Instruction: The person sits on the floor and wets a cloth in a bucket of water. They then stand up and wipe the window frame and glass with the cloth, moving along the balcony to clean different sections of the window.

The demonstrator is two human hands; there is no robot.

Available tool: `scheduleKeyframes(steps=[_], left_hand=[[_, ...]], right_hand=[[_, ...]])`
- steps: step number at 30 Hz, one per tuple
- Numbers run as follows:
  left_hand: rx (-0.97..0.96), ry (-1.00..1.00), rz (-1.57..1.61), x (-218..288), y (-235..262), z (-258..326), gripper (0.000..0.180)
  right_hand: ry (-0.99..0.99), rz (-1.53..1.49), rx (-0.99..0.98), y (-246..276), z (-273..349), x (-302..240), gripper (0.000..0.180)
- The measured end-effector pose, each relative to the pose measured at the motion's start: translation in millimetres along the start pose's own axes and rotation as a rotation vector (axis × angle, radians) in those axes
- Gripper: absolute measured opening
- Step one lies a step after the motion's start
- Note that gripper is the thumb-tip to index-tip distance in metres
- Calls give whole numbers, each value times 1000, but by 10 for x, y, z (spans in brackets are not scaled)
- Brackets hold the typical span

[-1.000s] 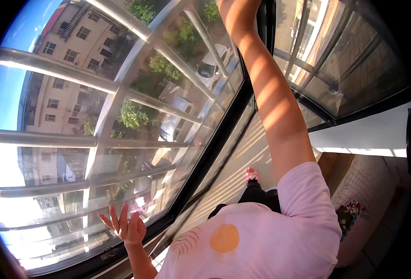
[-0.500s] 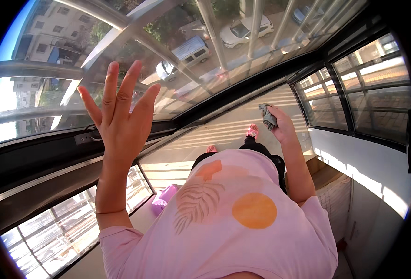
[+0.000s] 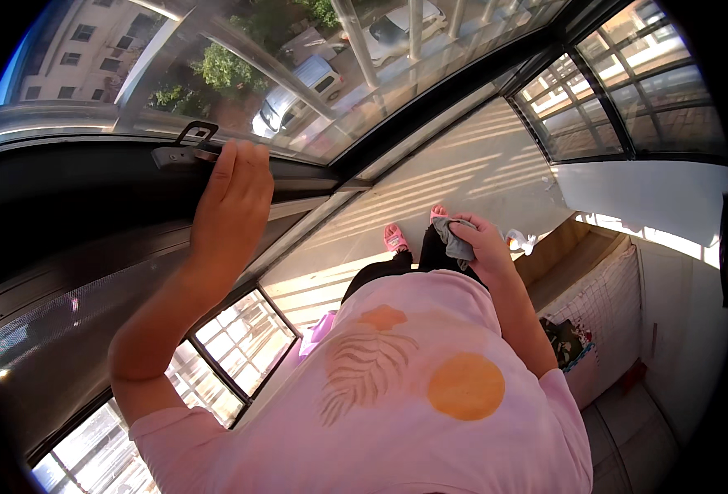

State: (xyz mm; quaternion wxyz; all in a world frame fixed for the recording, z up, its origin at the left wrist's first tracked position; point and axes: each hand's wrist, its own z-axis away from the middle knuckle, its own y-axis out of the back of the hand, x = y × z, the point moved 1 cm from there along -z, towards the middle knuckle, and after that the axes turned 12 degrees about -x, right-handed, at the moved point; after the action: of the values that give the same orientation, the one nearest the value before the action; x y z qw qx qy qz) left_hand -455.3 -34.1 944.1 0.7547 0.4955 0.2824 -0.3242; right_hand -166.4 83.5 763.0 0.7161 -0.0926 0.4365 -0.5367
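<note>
Cloth [image 3: 455, 241], grey and crumpled, sits bunched in the right hand [image 3: 481, 249], down in front of the person's waist and above the pink slippers [image 3: 395, 239] on the sunlit floor [image 3: 463, 177]. The grip there is closed around it, fingers curled over the top, with a fold of fabric poking out on the left side of the fist. The left hand [image 3: 232, 202] is well apart from the cloth, raised to the dark window frame [image 3: 92, 214]. Its fingers lie flat and together against the frame, fingertips just beside the black handle [image 3: 189, 148]; I cannot tell whether they touch the handle. That grip holds nothing. Beyond the glass, cars [image 3: 298, 97] and trees [image 3: 224, 66] show far below. To the right, a checked cushion [image 3: 599, 305] leans by the white wall [image 3: 652, 193].
</note>
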Motion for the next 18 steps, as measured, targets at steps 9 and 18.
scheduleKeyframes(steps=[9,18], left_hand=[[-114,-122,54,335,-184,-184,33],[-227,-64,211,454,-222,-340,35]], right_hand=[[-163,-86,23,138,-1030,612,24],[-32,229,68,-304,-2729,1229,18]])
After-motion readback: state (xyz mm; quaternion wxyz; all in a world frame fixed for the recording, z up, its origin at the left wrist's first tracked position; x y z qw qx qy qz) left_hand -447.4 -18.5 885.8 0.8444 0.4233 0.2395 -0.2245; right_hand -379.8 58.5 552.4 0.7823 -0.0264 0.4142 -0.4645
